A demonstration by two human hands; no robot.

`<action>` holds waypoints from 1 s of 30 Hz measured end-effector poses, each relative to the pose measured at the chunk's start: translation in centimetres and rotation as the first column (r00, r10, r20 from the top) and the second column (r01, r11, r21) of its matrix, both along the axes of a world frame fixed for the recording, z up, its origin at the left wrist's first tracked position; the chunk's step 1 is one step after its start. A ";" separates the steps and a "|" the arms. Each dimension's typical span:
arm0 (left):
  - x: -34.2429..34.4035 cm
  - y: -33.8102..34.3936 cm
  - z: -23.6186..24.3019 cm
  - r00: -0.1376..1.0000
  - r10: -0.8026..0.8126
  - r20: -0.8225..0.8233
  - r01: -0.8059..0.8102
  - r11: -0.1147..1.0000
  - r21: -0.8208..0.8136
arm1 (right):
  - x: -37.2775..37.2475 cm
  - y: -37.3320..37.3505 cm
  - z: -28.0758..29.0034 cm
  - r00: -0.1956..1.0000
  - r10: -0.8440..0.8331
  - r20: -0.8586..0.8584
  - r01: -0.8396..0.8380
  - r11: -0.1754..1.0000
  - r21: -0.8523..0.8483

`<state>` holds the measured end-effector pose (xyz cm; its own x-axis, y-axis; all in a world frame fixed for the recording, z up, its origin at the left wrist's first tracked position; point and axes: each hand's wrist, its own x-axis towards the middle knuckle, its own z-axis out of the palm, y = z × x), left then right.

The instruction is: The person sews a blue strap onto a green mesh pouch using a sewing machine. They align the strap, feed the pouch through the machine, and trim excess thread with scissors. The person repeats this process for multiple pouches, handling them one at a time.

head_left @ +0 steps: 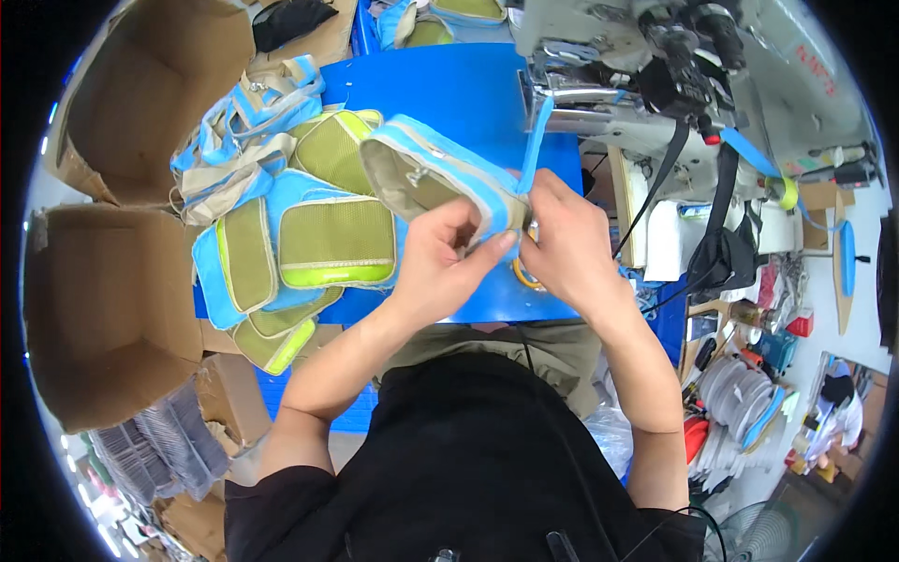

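Over the blue tabletop [421, 89], my left hand [448, 262] grips the near edge of a beige piece [403, 183] with blue zipper trim and a metal zipper pull. My right hand [562, 244] is closed on the right end of the same piece, where a narrow blue tape [536, 140] rises. Scissors with orange handles [524, 274] are partly hidden at my right hand; whether I touch them I cannot tell. Olive-and-blue pouch panels [335, 245] and beige-blue zipper strips [229, 159] lie piled to the left.
Two cardboard boxes [47, 318] stand at the left, with stacked grey sheets [169, 440] below. A sewing machine [679, 80] fills the upper right. Spools [740, 398], straps and tools crowd the right side. More pouch pieces [440, 19] lie beyond the table.
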<state>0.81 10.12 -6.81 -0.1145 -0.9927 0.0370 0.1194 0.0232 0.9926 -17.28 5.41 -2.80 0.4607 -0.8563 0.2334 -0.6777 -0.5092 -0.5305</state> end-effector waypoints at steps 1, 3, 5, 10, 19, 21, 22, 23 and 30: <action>0.0 -0.4 0.5 0.997 -0.034 -0.072 0.040 0.996 0.081 | 0.0 -0.5 -0.3 0.999 0.025 -0.027 -0.025 0.999 -0.023; 0.2 -1.3 2.3 0.970 -0.091 -0.224 0.142 0.964 0.226 | -0.1 -1.5 -0.8 0.994 0.070 -0.083 -0.076 0.995 -0.066; 1.2 -2.1 3.2 0.946 -0.171 -0.277 0.260 0.908 0.328 | 0.1 -1.9 -0.2 0.991 0.094 -0.097 -0.108 0.983 -0.146; 1.6 -4.9 5.2 0.879 -0.419 -0.229 0.477 0.793 0.380 | -0.9 -2.0 1.1 0.960 0.162 -0.227 -0.200 0.967 -0.155; 7.6 -5.2 8.6 0.769 -0.205 -0.606 0.376 0.911 0.169 | -5.1 -1.8 -3.1 0.999 -0.025 -0.044 0.025 1.000 -0.018; 10.6 -5.4 8.4 0.688 -0.138 -0.712 0.208 0.978 0.011 | -6.1 0.5 -2.8 0.999 0.043 0.018 -0.042 0.998 -0.047; 11.4 -5.4 7.8 0.741 -0.289 -0.605 0.263 0.955 -0.135 | -5.7 0.8 -2.8 1.000 0.014 0.014 -0.014 1.000 -0.013; 11.7 -5.6 7.0 0.773 -0.424 -0.472 0.331 0.904 -0.270 | -5.4 1.0 -3.0 1.000 -0.013 0.009 0.013 1.000 0.020; 7.7 -2.5 4.0 0.692 -0.710 -0.128 0.721 0.687 0.089 | -2.3 2.4 -4.1 0.982 -0.001 0.187 0.013 0.998 -0.062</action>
